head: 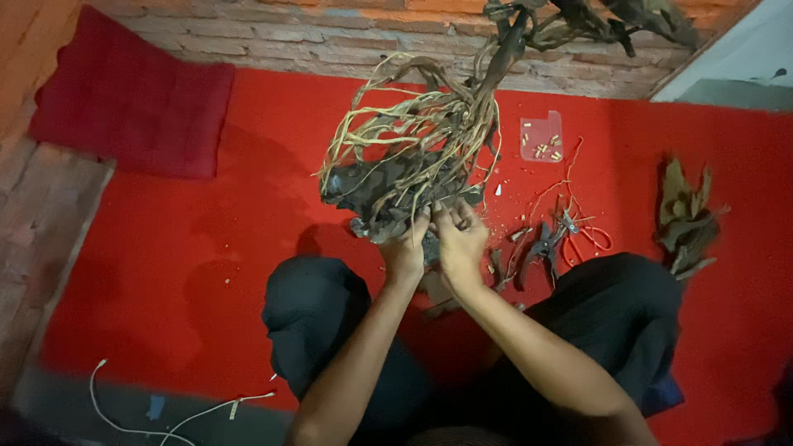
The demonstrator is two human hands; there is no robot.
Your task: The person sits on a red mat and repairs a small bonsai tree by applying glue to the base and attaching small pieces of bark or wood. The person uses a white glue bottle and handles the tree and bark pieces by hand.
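both hands, left hand (406, 248) and right hand (459, 239), gripping tangled root bundle (409, 157), pliers (541, 248) nearby on red mat (206, 248)

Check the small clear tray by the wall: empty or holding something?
Holding something: the clear tray lies flat on the red mat with several small pale pieces inside.

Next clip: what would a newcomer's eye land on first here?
The tangle of dried roots and dark leaves at centre, gripped from below by the left hand and right hand. It stands out against the red mat. To the right lie pliers and a small clear tray.
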